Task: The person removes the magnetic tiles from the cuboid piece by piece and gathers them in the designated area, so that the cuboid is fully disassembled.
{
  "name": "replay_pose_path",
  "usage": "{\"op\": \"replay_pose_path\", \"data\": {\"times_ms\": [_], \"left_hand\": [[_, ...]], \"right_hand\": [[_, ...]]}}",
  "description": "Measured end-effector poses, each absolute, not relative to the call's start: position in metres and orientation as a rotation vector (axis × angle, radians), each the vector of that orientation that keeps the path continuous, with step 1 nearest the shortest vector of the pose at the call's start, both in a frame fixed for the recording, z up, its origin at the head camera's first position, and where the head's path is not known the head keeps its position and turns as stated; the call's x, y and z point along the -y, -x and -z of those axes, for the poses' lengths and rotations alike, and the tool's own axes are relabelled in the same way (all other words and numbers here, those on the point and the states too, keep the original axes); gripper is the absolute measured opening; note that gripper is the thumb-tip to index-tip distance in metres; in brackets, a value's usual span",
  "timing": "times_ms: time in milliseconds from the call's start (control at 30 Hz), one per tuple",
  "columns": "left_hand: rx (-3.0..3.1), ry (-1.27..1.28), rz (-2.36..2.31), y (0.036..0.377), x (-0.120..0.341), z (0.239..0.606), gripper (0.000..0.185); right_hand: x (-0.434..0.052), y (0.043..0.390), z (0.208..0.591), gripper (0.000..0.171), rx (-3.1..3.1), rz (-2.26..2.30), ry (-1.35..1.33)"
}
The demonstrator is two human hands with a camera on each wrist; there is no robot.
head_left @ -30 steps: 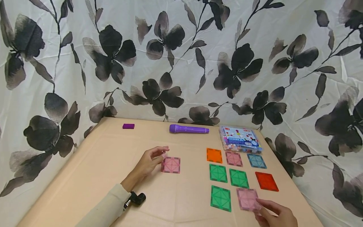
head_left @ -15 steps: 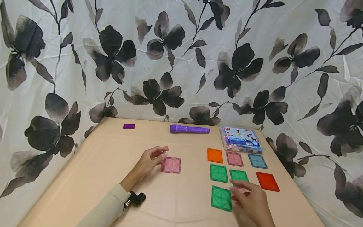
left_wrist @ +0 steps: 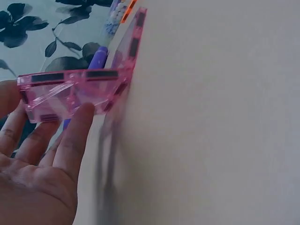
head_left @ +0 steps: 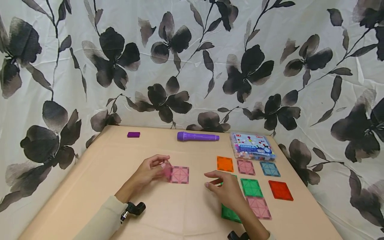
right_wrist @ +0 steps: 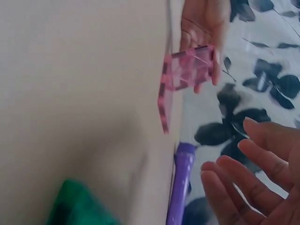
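My left hand [head_left: 150, 171] pinches a pink magnetic tile [left_wrist: 51, 93] between thumb and fingers. This tile stands up at the left edge of a second pink magnetic tile [head_left: 180, 175], which lies flat on the table, and their edges meet. My right hand [head_left: 226, 190] is held above the left column of green tiles, fingers apart and loosely bent, with nothing in them. It partly covers two green tiles. Another green tile [head_left: 251, 187] and a pink tile below it [head_left: 258, 208] lie flat to the right of that hand.
Orange [head_left: 225, 164], pink [head_left: 245, 167], blue [head_left: 270, 169] and red [head_left: 280, 190] tiles lie at the right. Behind them are a clear box of small parts [head_left: 252, 146] and a purple microphone-shaped stick [head_left: 198, 136]. A small purple block [head_left: 133, 134] lies at the far left.
My right hand has let go of the pink tile below the green one and moved left. The tile in my left hand now shows more, standing beside the flat pink one.
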State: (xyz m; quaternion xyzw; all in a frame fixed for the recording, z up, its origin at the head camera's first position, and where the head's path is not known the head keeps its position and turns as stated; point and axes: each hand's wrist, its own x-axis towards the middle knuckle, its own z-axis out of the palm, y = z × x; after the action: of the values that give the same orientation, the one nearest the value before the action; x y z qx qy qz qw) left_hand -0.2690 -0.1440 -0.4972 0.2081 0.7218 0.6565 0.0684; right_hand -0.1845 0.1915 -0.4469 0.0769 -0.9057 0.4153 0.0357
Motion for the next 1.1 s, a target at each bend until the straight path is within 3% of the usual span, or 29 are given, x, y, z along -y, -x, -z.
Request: {"op": "replay_pose_path", "data": {"times_ms": [233, 533, 767, 1100], "left_hand": [[-2.234, -0.632, -1.826, 0.268, 0.165, 0.497, 0.037], [-2.833, -0.597, -1.225, 0.262, 0.157, 0.487, 0.043], [-2.974, -0.808, -0.827, 0.257, 0.147, 0.486, 0.053], [-3.086, -1.136, -0.511, 0.252, 0.142, 0.486, 0.04]], "right_hand": [[-0.163, 0.212, 0.451, 0.037, 2.867, -1.251, -0.477], [-0.129, 0.244, 0.465, 0.052, 3.038, -0.997, -0.603], [-0.12, 0.261, 0.475, 0.051, 3.043, -0.798, -0.696], [-0.121, 0.262, 0.479, 0.044, 2.988, -0.64, -0.793]]}}
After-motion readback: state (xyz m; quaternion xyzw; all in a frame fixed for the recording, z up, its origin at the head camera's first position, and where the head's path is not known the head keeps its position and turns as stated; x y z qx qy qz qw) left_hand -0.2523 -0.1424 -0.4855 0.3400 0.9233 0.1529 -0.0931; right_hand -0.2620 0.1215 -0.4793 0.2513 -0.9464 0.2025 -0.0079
